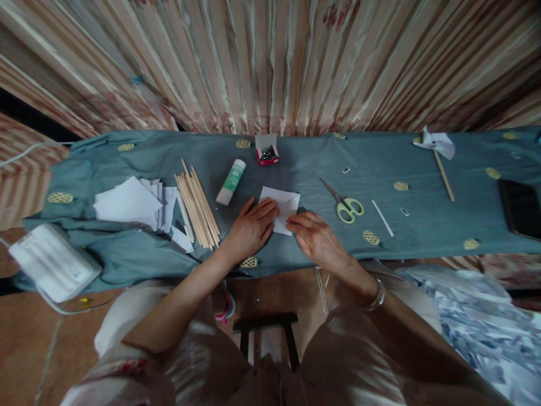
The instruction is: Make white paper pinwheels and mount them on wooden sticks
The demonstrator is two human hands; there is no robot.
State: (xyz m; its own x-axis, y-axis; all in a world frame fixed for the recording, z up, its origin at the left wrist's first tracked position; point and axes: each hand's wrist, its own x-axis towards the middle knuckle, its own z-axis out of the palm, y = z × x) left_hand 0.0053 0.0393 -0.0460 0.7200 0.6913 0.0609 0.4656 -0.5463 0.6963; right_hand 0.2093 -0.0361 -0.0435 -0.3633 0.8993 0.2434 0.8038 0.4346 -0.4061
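A small square of white paper (284, 197) lies on the cloth in front of me, a crease or folded edge showing near its upper right corner. My left hand (252, 226) rests on the paper's left side, fingers stretched out and pressing it down. At the lower right corner, my right hand (310, 231) has its fingertips pinched together on the paper's edge. A glue stick (231, 181) with a green label lies beyond my left hand. To the right of the paper are scissors (346, 207) with light green handles.
Wooden sticks (196, 206) and stacked white paper sheets (127, 203) lie at left, near a white box-shaped device (54, 262) with a cable. A small red box (267, 151) of dark pieces stands behind. A paper pinwheel (439, 145) on a stick and a phone (519, 207) lie at right.
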